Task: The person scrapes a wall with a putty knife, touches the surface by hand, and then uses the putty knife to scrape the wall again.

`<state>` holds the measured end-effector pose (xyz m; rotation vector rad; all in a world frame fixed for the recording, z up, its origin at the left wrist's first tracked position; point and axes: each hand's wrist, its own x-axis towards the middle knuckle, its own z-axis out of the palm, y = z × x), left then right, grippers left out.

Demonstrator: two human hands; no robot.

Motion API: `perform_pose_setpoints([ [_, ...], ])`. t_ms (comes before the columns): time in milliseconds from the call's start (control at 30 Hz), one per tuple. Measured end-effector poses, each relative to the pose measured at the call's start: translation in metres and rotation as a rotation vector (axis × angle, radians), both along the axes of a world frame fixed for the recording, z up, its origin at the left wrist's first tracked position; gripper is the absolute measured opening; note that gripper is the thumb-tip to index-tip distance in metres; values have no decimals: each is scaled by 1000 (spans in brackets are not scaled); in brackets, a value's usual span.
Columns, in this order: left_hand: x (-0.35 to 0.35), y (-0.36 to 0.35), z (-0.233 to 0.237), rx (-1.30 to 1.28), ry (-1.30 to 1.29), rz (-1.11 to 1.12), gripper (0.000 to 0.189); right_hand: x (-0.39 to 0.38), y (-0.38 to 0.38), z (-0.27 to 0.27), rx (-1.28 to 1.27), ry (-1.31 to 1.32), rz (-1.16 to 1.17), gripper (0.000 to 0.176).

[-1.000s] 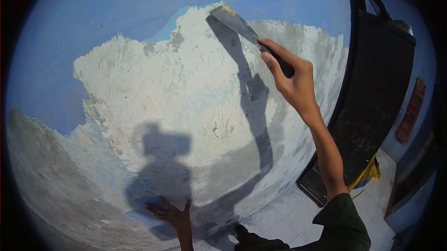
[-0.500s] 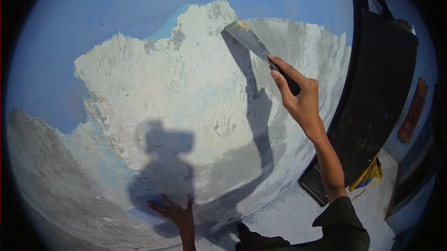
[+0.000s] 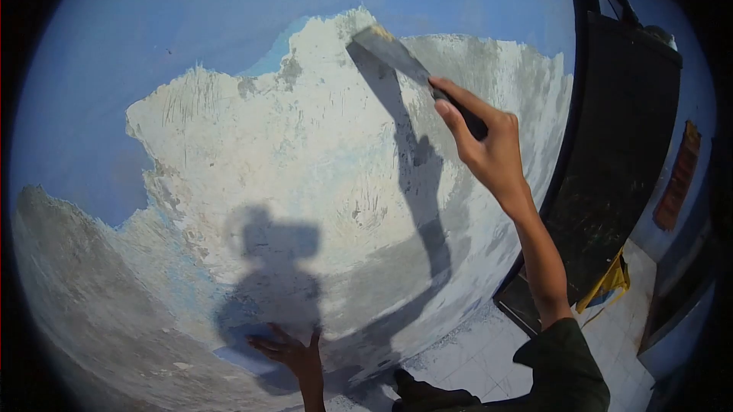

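Observation:
My right hand (image 3: 489, 137) grips the dark handle of a putty knife (image 3: 397, 57), index finger stretched along it toward the blade. The wide metal blade points up and left, its tip at the bare pale patch near the upper paint edge; whether it touches cannot be made out. Blue paint (image 3: 214, 7) covers the upper wall (image 3: 259, 145), with a ragged border where white and grey surface shows below. Low down, my left hand (image 3: 289, 347) rests against the wall with fingers spread, holding nothing. My shadow falls across the scraped area.
A large black panel (image 3: 618, 137) stands on the right beside the wall. Near its foot lies a yellow item (image 3: 608, 286) on the pale tiled floor (image 3: 489, 351). A reddish-brown strip (image 3: 677, 175) is on the far right. My dark shoe (image 3: 405, 381) shows below.
The putty knife and my right hand have shifted slightly left across the wall. My left hand stays spread low on the wall; the view has tilted a little.

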<state>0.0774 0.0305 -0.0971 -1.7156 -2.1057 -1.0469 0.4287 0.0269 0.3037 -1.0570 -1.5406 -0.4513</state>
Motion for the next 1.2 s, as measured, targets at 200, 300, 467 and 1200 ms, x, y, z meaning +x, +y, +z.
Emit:
perform_pose_setpoints([
  [200,0,-7,13,31,-124,-82,124,4,12,-1,34,-13,30,31],
  [300,-4,-2,0,15,15,13,123,3,8,1,36,-23,29,32],
  [467,10,-9,17,-50,-105,22,122,5,15,-9,60,-32,49,32],
  [1200,0,-6,0,-27,4,58,122,-14,-11,25,-76,32,42,31],
])
